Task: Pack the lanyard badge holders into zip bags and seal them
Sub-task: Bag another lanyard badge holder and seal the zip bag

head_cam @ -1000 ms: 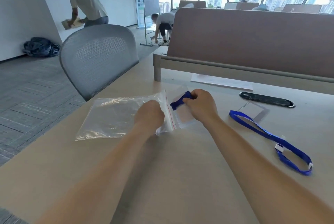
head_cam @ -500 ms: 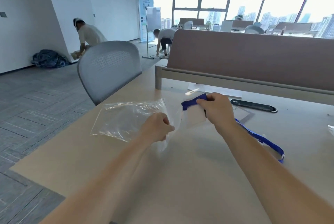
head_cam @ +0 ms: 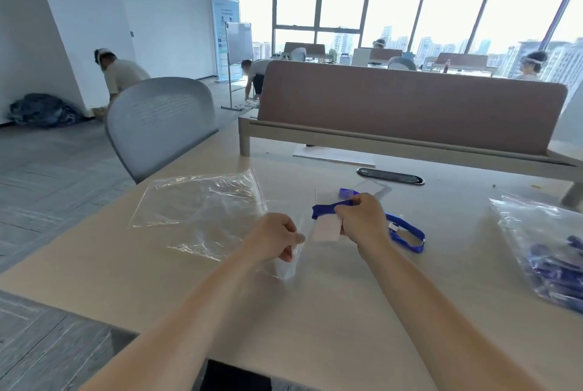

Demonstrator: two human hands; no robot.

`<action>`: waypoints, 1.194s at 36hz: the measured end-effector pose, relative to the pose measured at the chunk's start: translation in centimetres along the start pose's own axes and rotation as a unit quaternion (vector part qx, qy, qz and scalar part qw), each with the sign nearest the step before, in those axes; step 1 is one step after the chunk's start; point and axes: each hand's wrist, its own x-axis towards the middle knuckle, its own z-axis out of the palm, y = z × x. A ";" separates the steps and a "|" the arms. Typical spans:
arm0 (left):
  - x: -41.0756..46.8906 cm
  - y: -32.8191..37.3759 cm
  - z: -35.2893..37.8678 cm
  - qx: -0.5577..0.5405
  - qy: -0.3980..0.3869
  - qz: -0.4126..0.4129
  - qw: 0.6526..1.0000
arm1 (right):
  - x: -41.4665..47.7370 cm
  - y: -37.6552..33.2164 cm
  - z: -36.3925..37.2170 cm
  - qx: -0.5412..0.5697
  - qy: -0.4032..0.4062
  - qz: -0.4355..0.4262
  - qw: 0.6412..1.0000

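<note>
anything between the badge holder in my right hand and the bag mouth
Nothing visible. The clear badge holder wrapped in blue lanyard, gripped by the right hand, sits just right of the clear plastic zip bag's mouth, which the left hand pinches. The loose blue lanyard lies behind the right hand, off that path.

Two zip bags lie on the table (head_cam: 315, 311): one empty zip bag (head_cam: 195, 204) and one filled zip bag (head_cam: 542, 252). Two badge holders show, one held badge holder (head_cam: 326, 229) and one lying badge holder (head_cam: 373, 188). Two hands work, the left hand (head_cam: 273, 240) and the right hand (head_cam: 362, 220). One grey chair (head_cam: 161, 119), one paper sheet (head_cam: 334, 155) and four other people (head_cam: 121, 75) are visible.
</note>
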 end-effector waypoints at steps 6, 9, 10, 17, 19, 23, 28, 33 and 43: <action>-0.1 -0.2 0.9 -0.035 -0.010 -0.001 0.999 | 0.3 1.2 -1.3 0.002 0.007 0.020 1.000; -0.3 -0.3 1.4 -0.012 -0.003 0.004 1.000 | 0.7 1.3 -1.9 0.031 0.007 0.038 0.999; -0.4 -0.4 1.6 -0.009 -0.005 0.004 1.000 | 0.9 1.3 -2.1 0.044 0.009 0.043 0.998; -0.4 -0.1 2.6 0.007 0.000 0.009 1.000 | 1.1 1.4 -2.3 0.081 0.002 0.055 0.995; -0.3 0.0 2.8 0.017 -0.001 0.016 1.000 | 1.1 1.7 -2.0 0.058 0.011 0.049 0.997; -0.3 0.0 2.9 0.034 -0.003 0.023 0.999 | 1.0 2.2 -1.9 0.030 0.021 0.041 0.998; -0.5 0.4 2.6 0.027 -0.006 0.021 0.999 | 1.3 2.3 -1.9 -0.028 0.020 0.022 0.999; -0.3 0.5 2.7 -0.032 -0.019 0.021 0.999 | 1.1 2.4 -1.4 -0.088 0.020 0.006 0.996; -0.2 1.3 3.1 -0.002 0.009 0.038 0.999 | 0.0 2.4 -0.1 -0.068 -0.015 -0.007 0.998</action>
